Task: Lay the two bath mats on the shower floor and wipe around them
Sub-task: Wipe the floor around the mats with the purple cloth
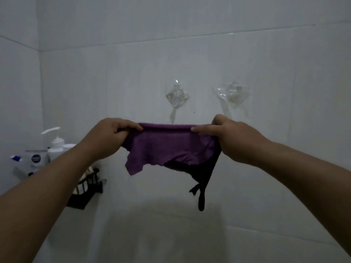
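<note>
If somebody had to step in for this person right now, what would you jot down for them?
Left hand: grips the left end of the purple cloth.
Right hand: pinches its right end, so the cloth hangs stretched between both hands in front of the tiled wall, just below two clear wall hooks.
A black wire caddy with bottles sits on the wall at lower left.
Bath mats and shower floor: not in view, so whether they are laid cannot be told.
Likely left: wiping around the mats.
</note>
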